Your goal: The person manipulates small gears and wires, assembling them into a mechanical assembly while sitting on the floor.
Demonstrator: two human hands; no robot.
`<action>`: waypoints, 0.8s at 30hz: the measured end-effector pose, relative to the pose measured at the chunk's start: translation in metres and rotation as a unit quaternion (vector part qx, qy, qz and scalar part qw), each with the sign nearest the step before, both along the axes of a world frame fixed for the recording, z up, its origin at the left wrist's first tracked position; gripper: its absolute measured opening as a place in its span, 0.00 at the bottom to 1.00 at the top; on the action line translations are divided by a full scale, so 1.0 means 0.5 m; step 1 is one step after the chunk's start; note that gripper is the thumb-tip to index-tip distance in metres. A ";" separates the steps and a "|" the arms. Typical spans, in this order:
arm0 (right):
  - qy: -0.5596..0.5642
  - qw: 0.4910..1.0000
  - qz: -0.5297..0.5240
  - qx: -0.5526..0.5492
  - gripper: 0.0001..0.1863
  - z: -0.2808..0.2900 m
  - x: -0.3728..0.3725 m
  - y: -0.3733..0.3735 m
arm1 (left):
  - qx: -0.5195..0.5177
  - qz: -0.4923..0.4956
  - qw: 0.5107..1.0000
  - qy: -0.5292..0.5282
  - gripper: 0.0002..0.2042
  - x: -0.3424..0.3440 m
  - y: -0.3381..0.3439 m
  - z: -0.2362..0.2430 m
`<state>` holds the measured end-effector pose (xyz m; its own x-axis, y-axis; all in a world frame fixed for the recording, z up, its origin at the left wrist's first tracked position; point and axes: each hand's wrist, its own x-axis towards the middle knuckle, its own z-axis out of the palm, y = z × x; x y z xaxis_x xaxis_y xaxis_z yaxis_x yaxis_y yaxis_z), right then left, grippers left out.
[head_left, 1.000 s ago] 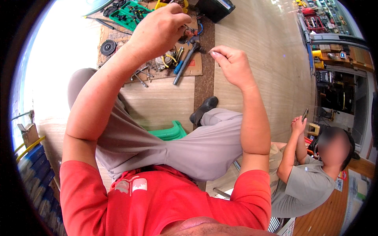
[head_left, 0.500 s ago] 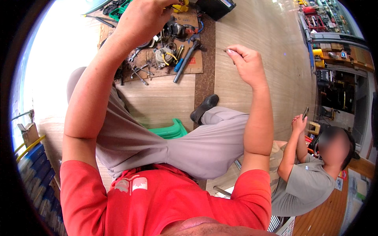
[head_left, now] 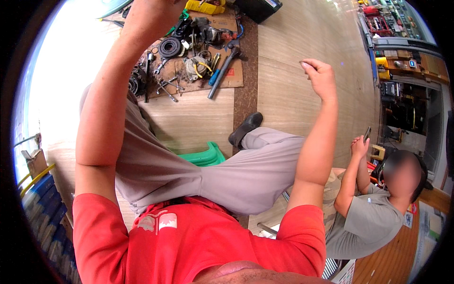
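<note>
My left hand (head_left: pixel 156 16) reaches to the top edge above the parts on the floor, its fingers cut off by the frame. Over the bare floor at the right, my right hand (head_left: pixel 321 78) is closed in a pinch. A tiny dark tip shows at its fingertips, too small to name. Below the left hand lie a round black ring-shaped part (head_left: pixel 169 47) and a round metal housing (head_left: pixel 196 68) with a pair of yellow-handled pliers (head_left: pixel 204 69). Beside these lie a hammer (head_left: pixel 222 75), a blue-handled screwdriver (head_left: pixel 214 78) and several wrenches (head_left: pixel 166 89).
Flattened cardboard (head_left: pixel 231 78) lies under the tools. A yellow case (head_left: pixel 205 6) and a black box-shaped battery (head_left: pixel 259 8) stand at the far side. A green plastic stool (head_left: pixel 208 156) is beneath my legs. At the right sits a person (head_left: pixel 373 213) holding a phone.
My left hand has moved left and up, away from the yellow case, uncovering the black ring-shaped part. My right hand has shifted to the right, still pinched.
</note>
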<state>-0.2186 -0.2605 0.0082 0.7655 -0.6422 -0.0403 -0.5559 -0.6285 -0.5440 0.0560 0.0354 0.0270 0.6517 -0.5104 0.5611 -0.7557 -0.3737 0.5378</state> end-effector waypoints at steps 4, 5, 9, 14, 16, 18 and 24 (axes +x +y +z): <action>0.008 0.999 -0.045 -0.023 0.12 -0.021 -0.052 -0.077 | -0.049 -0.034 0.998 0.002 0.08 0.023 0.007 -0.010; 0.006 0.999 -0.040 -0.036 0.12 -0.027 -0.061 -0.089 | -0.046 -0.030 0.998 0.005 0.08 0.028 0.009 -0.008; 0.050 0.994 -0.058 -0.084 0.12 -0.040 -0.096 -0.128 | -0.032 0.015 0.999 0.012 0.08 0.041 0.022 -0.001; 0.090 0.981 -0.123 -0.120 0.16 -0.070 -0.152 -0.193 | 0.003 0.001 1.000 -0.019 0.07 -0.005 0.028 0.020; 0.177 0.963 -0.094 -0.181 0.21 -0.101 -0.136 -0.169 | 0.114 -0.046 0.992 -0.034 0.05 0.022 0.010 -0.048; 0.257 0.952 -0.025 -0.164 0.28 -0.118 -0.131 -0.162 | 0.128 -0.121 0.981 -0.083 0.06 -0.009 -0.020 -0.097; -0.028 0.980 0.159 0.120 0.32 -0.089 0.099 0.126 | 0.160 -0.251 0.953 -0.053 0.05 -0.109 -0.045 -0.113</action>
<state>-0.1691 -0.1977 -0.0363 0.9308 -0.3478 -0.1128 -0.3175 -0.6159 -0.7210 0.0014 0.0129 -0.0296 0.2287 -0.8986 0.3744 -0.9263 -0.0826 0.3676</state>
